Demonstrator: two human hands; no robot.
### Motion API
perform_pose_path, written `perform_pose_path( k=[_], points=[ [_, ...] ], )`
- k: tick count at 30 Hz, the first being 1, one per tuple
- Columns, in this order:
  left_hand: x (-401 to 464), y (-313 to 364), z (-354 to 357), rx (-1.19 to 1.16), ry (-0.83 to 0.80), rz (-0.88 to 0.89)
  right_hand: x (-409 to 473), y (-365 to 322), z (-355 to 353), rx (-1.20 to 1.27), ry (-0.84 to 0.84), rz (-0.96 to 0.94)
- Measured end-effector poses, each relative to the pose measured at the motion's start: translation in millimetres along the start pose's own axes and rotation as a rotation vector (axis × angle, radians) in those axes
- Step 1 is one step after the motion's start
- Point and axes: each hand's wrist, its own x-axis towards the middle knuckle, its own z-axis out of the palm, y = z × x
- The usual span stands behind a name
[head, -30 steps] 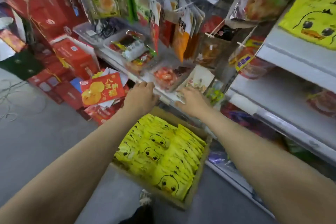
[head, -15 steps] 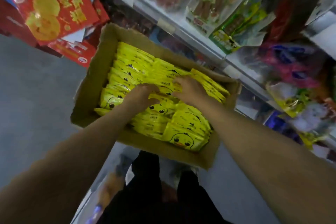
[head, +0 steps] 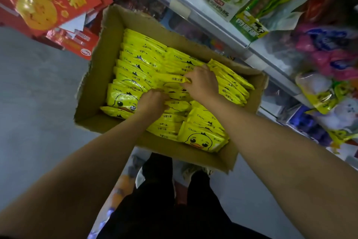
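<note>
STOCK IN THE AISLE: A person leans over an open cardboard box (head: 96, 83) beside a shop shelf (head: 213, 23), both bare forearms reaching down into it. The box is packed with yellow duck-print packets (head: 139, 64), which stand on edge in close rows from the near wall to the far one. A packet at the near right end (head: 201, 139) shows a cartoon duck's face full on, and another face shows at the near left.

The left hand (head: 153, 101) is sunk into the near rows at the middle of the box, knuckles up. Its fingers are curled down between the packets and closed on them. The right hand (head: 202, 83) lies just beyond it, the two close together. Its fingers (head: 195, 73) are bent over the packets' top edges, with the thumb side against the upper edge of one packet. Whether this hand grips anything cannot be made out.

Grey floor (head: 38, 122) spreads to the left of the box. At upper left a red gift carton (head: 44, 0) printed with gold discs and gold characters leans above more red cartons (head: 77, 43).

The white shelf edge runs diagonally along the box's far side. It carries a green-and-clear bag of sausage sticks (head: 257, 12) and, further right, pink and purple packs (head: 329, 52). Below the box's near wall are the person's black trousers (head: 164, 209) and the toe of a shoe (head: 195, 172).
</note>
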Motion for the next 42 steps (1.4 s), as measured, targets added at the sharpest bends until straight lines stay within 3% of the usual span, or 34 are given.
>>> perform_pose_path(
  k=[6, 11, 17, 20, 23, 32, 42],
  points=[
    [-35.7, -3.6, -46.0, -0.381, 0.112, -0.186, -22.5, 7.9, -61.9, 0.309, 0.026, 0.105],
    [-68.4, 42.9, -71.0, -0.518, 0.139, -0.119, -75.2, 38.4, -122.2, 0.590, 0.112, 0.132],
    [-113.3, 148.1, -81.4, -0.704, 0.133, -0.037, -161.6, 94.2, -184.5, 0.997, 0.190, 0.197],
    [-135.6, 207.1, -84.9, -0.809, 0.008, 0.037, -214.0, 126.0, -219.6, 1.115, 0.271, 0.182],
    [-159.6, 271.1, -88.2, -0.727, -0.103, 0.155, -269.8, 157.3, -254.7, 1.213, 0.345, 0.163],
    [-214.5, 452.7, -110.8, -0.357, 0.006, 0.497, -415.0, 259.6, -356.4, 1.394, 0.614, -0.064],
    [-189.7, 606.9, -189.5, -0.107, 0.161, 0.759, -444.4, 351.8, -453.5, 1.472, 0.994, -0.108]
  ],
)
